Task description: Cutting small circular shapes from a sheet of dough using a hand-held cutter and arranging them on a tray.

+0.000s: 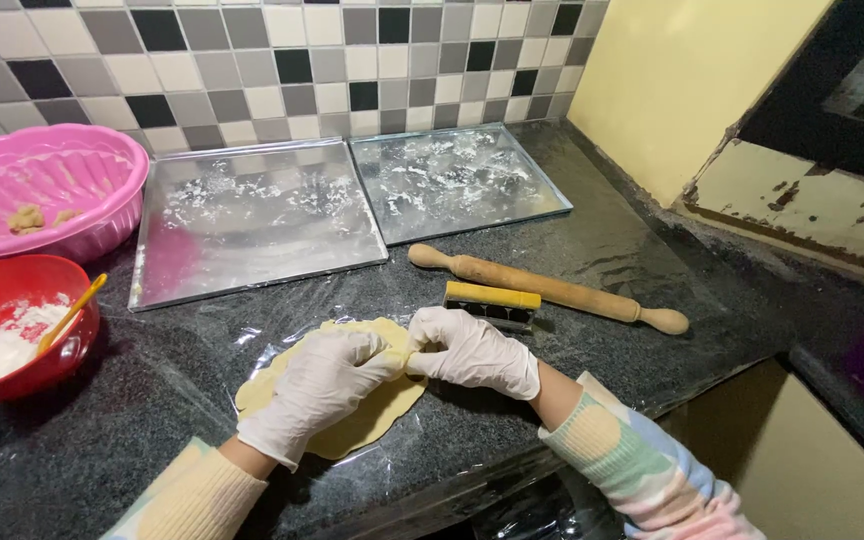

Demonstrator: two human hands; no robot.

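A flat round sheet of pale yellow dough (377, 415) lies on clear plastic wrap (252, 335) on the dark granite counter. My left hand (317, 388), in a white glove, rests on top of the dough. My right hand (472, 352), also gloved, pinches the dough's right edge with its fingertips, and the two hands meet there. Just behind my right hand sits a small yellow-topped cutter (492, 303). A wooden rolling pin (549, 288) lies diagonally behind it.
Two floured metal baking trays (252, 222) (457, 180) lie against the tiled wall. A pink basin (47, 190) with dough scraps and a red bowl (17, 330) of flour with a yellow spoon stand at the left. The counter edge runs along the front right.
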